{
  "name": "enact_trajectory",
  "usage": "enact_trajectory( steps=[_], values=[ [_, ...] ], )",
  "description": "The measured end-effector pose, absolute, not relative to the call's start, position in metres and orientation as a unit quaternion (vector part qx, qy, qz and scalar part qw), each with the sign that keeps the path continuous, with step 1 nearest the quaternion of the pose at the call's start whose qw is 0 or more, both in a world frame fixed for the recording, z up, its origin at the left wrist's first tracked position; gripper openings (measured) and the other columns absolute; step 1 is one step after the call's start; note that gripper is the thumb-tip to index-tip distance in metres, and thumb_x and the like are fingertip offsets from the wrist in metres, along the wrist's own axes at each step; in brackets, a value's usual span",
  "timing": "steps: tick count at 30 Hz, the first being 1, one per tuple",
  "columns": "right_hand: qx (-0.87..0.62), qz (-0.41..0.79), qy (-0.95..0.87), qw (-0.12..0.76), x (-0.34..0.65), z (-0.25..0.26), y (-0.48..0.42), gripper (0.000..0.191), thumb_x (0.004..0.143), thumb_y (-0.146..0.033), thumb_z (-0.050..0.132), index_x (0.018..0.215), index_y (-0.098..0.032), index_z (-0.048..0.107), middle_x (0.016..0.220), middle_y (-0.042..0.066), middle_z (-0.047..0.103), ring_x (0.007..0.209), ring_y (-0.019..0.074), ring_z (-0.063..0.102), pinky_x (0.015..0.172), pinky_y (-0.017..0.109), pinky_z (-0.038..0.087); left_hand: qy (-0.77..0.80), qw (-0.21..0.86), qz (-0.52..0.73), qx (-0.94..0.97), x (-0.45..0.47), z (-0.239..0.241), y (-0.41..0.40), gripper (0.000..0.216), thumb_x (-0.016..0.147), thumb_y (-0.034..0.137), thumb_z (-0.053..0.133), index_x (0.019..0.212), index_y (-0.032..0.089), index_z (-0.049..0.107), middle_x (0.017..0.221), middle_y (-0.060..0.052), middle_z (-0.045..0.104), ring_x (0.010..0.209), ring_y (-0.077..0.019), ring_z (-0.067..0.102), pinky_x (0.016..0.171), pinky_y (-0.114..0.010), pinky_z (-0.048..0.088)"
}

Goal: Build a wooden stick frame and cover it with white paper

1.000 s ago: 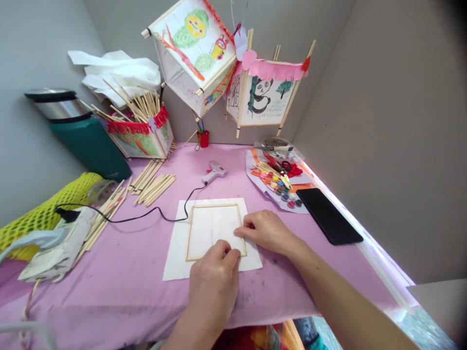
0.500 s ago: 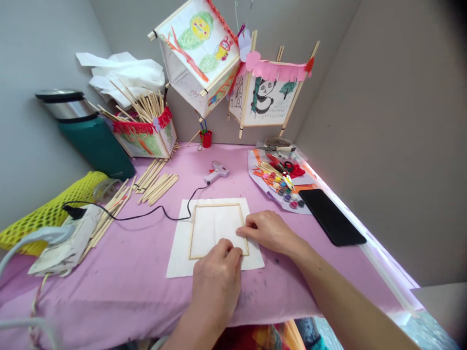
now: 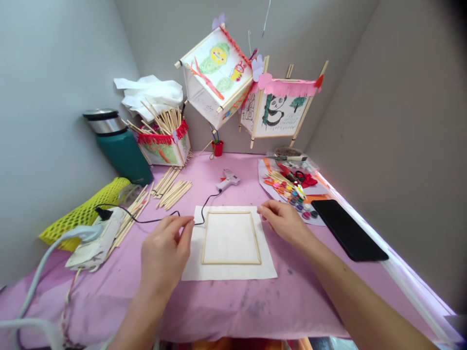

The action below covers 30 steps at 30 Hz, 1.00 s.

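A thin wooden stick frame (image 3: 231,264) lies flat on a white sheet (image 3: 269,270) on the pink cloth. My left hand (image 3: 166,255) is at the sheet's left edge, its thumb and forefinger pinched together, over part of a black cord (image 3: 146,222). At the sheet's upper right edge is my right hand (image 3: 286,223), fingers curled and thumb close to the forefinger. Whether either pinch holds the sheet's edge cannot be made out. Behind the sheet rests a glue gun (image 3: 228,180) with its cord running left.
On the left are a green bottle (image 3: 124,155), a power strip (image 3: 97,245), yellow netting (image 3: 82,214) and wooden sticks (image 3: 175,195). A phone (image 3: 348,229) and paint pots (image 3: 301,208) lie right. Decorated paper lanterns (image 3: 277,116) hang at the back.
Both hands have left the frame's lower right corner. My left hand moved left to the sheet's left edge; my right hand moved up to its right edge. The view has shifted.
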State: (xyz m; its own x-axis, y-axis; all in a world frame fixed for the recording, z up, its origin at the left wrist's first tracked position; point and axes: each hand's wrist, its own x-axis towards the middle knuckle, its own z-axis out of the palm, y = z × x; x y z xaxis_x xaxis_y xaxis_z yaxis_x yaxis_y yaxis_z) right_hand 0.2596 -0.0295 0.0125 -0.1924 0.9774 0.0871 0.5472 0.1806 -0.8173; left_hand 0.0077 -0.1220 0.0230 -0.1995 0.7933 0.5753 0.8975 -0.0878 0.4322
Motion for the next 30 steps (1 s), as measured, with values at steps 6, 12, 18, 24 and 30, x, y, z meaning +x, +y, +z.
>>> enact_trajectory(
  steps=[6, 12, 18, 24, 30],
  values=[
    [-0.515, 0.41, -0.675, 0.333, 0.222, 0.026, -0.007, 0.017, 0.078, -0.034, 0.055, 0.076, -0.017, 0.058, 0.063, -0.003, 0.056, 0.057, 0.012, 0.055, 0.052, 0.022, 0.035, -0.716, 0.028, -0.155, -0.68, 0.023, 0.053, -0.049, 0.031, 0.09, 0.034, 0.047, 0.111, 0.021, 0.065, 0.109, -0.007, 0.066, 0.101, -0.0218, 0.06, 0.085, -0.031, 0.044],
    [-0.508, 0.434, -0.659, 0.346, 0.217, 0.023, -0.019, 0.022, 0.079, -0.037, 0.053, 0.081, -0.016, 0.059, 0.061, -0.003, 0.057, 0.05, 0.0104, 0.05, 0.047, 0.022, 0.033, -0.725, -0.03, -0.081, -0.683, 0.048, 0.044, 0.03, 0.037, 0.084, 0.042, 0.06, 0.106, 0.013, 0.064, 0.114, -0.014, 0.063, 0.104, -0.0253, 0.06, 0.086, -0.04, 0.047],
    [-0.51, 0.444, -0.639, 0.365, 0.235, 0.02, -0.036, 0.026, 0.081, -0.04, 0.052, 0.078, -0.016, 0.058, 0.057, -0.002, 0.055, 0.045, 0.009, 0.043, 0.044, 0.022, 0.029, -0.727, -0.064, -0.112, -0.674, 0.043, 0.042, 0.036, 0.035, 0.083, 0.045, 0.059, 0.096, 0.014, 0.066, 0.099, -0.01, 0.069, 0.095, -0.024, 0.064, 0.08, -0.037, 0.048],
    [-0.456, 0.503, -0.626, 0.383, 0.23, 0.03, -0.059, 0.032, 0.085, -0.046, 0.052, 0.082, -0.016, 0.06, 0.061, -0.001, 0.057, 0.051, 0.0097, 0.046, 0.048, 0.022, 0.034, -0.714, -0.097, -0.218, -0.658, 0.021, 0.08, -0.021, 0.03, 0.082, 0.039, 0.05, 0.09, 0.017, 0.069, 0.072, -0.004, 0.071, 0.074, -0.0174, 0.067, 0.062, -0.023, 0.045],
    [-0.345, 0.565, -0.613, 0.43, 0.22, 0.047, -0.122, 0.042, 0.086, -0.046, 0.053, 0.118, -0.019, 0.057, 0.113, 0.01, 0.063, 0.094, 0.021, 0.061, 0.074, 0.03, 0.05, -0.606, -0.173, -0.441, -0.639, 0.061, 0.082, -0.147, 0.022, 0.078, 0.031, 0.057, 0.094, 0.02, 0.067, 0.06, 0.004, 0.063, 0.054, -0.0103, 0.059, 0.05, -0.019, 0.045]
  ],
)
